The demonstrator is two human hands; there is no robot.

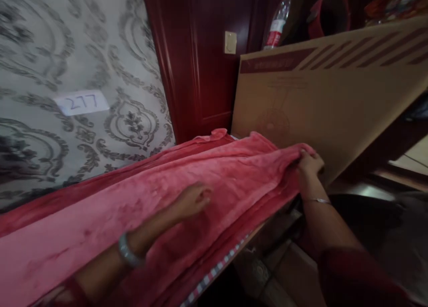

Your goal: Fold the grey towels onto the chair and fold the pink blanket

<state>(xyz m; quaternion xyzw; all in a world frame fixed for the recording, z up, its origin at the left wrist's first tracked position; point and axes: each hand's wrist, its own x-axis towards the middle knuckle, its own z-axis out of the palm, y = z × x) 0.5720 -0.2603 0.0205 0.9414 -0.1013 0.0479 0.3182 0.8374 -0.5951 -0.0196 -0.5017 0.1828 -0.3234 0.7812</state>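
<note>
A pink-red plush blanket (160,177) lies in long folded layers over a table or bed-like surface along the wall. At its far right end, my right hand (309,164) is closed on the blanket's edge and lifts it a little. My left hand (194,201) is over the middle of the blanket, its fingers curled in and slightly blurred. I see nothing held in it; whether it touches the cloth is hard to tell.
A large cardboard box (284,97) stands at the blanket's far right end. Behind it are a plastic bottle (277,28) and a round red-rimmed container (329,12). Patterned wallpaper (133,119) runs along the left, beside a dark red wood panel (207,66). A checkered edge (217,269) shows below the blanket.
</note>
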